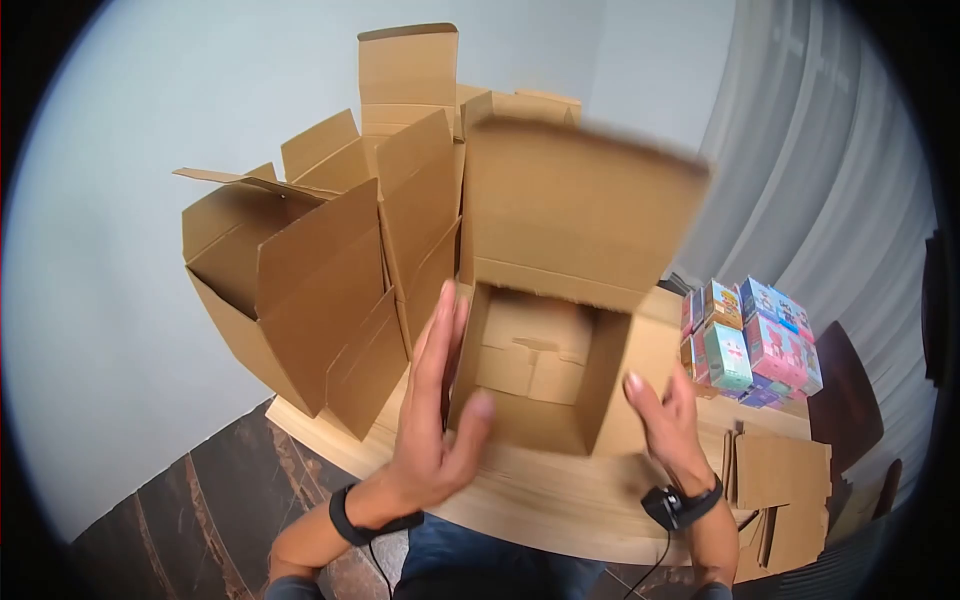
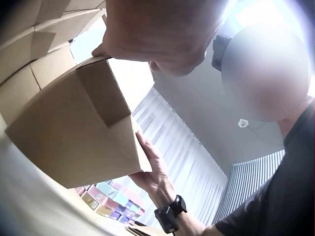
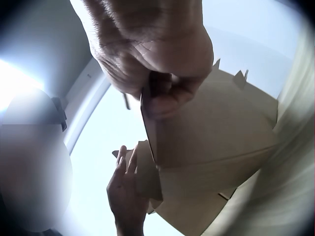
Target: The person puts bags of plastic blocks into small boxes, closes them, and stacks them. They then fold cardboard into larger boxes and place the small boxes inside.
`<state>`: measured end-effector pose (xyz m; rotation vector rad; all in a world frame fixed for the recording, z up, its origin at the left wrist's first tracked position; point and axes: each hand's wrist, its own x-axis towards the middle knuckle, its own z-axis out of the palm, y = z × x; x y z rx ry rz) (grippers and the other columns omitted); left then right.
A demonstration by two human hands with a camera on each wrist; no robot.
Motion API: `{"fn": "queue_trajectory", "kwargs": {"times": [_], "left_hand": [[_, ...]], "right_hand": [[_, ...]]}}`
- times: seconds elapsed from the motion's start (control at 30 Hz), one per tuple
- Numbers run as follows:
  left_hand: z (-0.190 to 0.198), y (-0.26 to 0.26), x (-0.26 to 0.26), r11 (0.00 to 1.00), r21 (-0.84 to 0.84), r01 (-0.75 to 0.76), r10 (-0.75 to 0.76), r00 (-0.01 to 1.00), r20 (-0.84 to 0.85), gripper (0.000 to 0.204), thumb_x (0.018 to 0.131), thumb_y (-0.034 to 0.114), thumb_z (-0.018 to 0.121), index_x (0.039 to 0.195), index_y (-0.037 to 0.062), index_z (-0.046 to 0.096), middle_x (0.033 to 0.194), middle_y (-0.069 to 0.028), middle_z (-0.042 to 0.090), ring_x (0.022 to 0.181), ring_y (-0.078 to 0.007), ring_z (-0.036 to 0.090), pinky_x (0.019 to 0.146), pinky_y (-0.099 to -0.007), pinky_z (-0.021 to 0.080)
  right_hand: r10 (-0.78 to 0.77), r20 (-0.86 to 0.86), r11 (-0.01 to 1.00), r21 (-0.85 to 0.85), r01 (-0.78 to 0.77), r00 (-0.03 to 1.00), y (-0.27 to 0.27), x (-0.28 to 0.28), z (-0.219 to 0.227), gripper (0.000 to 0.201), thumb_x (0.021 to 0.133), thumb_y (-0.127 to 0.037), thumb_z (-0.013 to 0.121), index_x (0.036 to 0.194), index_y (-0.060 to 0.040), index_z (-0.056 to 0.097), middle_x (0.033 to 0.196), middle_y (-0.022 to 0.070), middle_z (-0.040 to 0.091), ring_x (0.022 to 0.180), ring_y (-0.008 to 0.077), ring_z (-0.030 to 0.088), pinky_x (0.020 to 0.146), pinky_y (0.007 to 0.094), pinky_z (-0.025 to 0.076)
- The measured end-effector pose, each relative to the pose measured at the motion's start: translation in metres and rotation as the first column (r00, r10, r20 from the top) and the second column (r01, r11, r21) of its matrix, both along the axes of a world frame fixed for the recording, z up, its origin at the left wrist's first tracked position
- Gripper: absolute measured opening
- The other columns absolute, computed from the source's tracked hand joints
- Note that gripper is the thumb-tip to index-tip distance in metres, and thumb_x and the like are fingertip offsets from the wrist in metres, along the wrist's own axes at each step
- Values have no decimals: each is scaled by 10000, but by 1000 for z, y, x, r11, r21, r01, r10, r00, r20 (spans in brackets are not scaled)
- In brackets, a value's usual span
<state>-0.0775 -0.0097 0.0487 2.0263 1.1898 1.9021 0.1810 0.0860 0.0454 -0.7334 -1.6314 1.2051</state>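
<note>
An open cardboard box point(image 1: 530, 420) is tilted toward the head camera, its large flap point(image 1: 590, 215) raised and its inside bare. Along its left side lies my left hand point(image 1: 435, 425), fingers straight and thumb apart. My right hand point(image 1: 675, 430) is at the box's right side; in the right wrist view this hand point(image 3: 152, 54) has curled fingers gripping a cardboard edge of the box point(image 3: 211, 128). The left wrist view shows the left hand point(image 2: 162, 37) above the box point(image 2: 74, 137), its fingertips partly hidden.
Several open cardboard boxes point(image 1: 320, 290) stand at the left and back of the wooden table point(image 1: 520, 505). Colourful small boxes point(image 1: 775, 345) are stacked at the right. Flattened cardboard point(image 1: 785, 475) lies near the right edge, beside a dark chair point(image 1: 850, 400).
</note>
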Motion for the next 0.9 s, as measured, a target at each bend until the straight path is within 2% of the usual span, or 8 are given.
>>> {"fn": "queue_trajectory", "kwargs": {"times": [0.13, 0.23, 0.33, 0.53, 0.67, 0.77, 0.87, 0.9], "left_hand": [[17, 22, -5, 961, 25, -276, 276, 940, -200, 630, 957, -9, 576, 1552, -48, 372, 1615, -314, 317, 1505, -484, 316, 1231, -509, 271], [2, 14, 3, 911, 108, -397, 409, 839, -360, 604, 951, 35, 627, 1528, 13, 450, 1619, -272, 344, 1504, -491, 319, 1198, -528, 326], [-30, 5, 7, 938, -59, -343, 278, 841, -464, 621, 946, 87, 665, 1525, 24, 448, 1621, -272, 328, 1496, -520, 307, 1196, -552, 321], [-87, 17, 4, 897, -309, -316, 181, 901, -395, 643, 948, 143, 687, 1532, 47, 436, 1630, -285, 277, 1461, -517, 343, 1188, -537, 338], [-99, 22, 22, 906, -341, -250, 47, 861, -506, 653, 936, 145, 698, 1525, 34, 439, 1608, -307, 304, 1449, -506, 360, 1187, -521, 346], [-107, 13, 46, 931, -355, -89, -129, 827, -547, 645, 936, 172, 693, 1516, 27, 448, 1590, -293, 350, 1460, -501, 342, 1198, -572, 305], [-119, -4, 57, 820, -565, -91, -351, 700, -622, 601, 981, 252, 663, 1494, 2, 473, 1594, -292, 357, 1481, -532, 295, 1192, -658, 241], [-125, -8, 58, 850, -514, -117, -324, 654, -684, 587, 985, 249, 654, 1491, 8, 480, 1606, -271, 354, 1494, -525, 274, 1195, -678, 204]], "right_hand": [[113, -128, 973, -187, -136, 985, 61, -64, 9, 396, 1054, -154, 611, 1400, 21, 529, 1307, 66, 630, 1181, 120, 581, 1035, 320, 466], [105, -5, 909, -405, -98, 994, 97, -87, 14, 287, 1072, -221, 563, 1260, -7, 599, 966, 31, 692, 723, 77, 630, 571, 241, 510], [76, -26, 913, -400, -80, 997, 121, -98, 6, 249, 1075, -246, 545, 1167, -29, 624, 841, 12, 671, 550, 56, 547, 403, 222, 392], [39, -40, 837, -544, -55, 998, 133, -99, -23, 432, 1091, -420, 515, 1213, -19, 618, 982, 54, 709, 771, 131, 675, 608, 291, 559], [98, -37, 895, -434, -104, 995, 134, -98, -38, 668, 1070, -616, 411, 1406, -58, 555, 1222, 83, 689, 924, 200, 725, 832, 386, 609], [-48, 12, 911, -409, 49, 999, 117, -86, -40, 685, 1063, -626, 413, 1371, -34, 566, 1155, 117, 688, 862, 221, 719, 761, 372, 607], [-27, 306, 982, 188, -33, 952, 28, -15, -21, 499, 1051, -479, 543, 1180, -5, 629, 1038, 136, 700, 803, 245, 701, 718, 381, 567], [-108, 604, 964, 257, -65, 790, -4, 14, -7, 474, 1025, -453, 595, 1185, -10, 646, 980, 149, 705, 826, 312, 694, 748, 400, 558]]}}
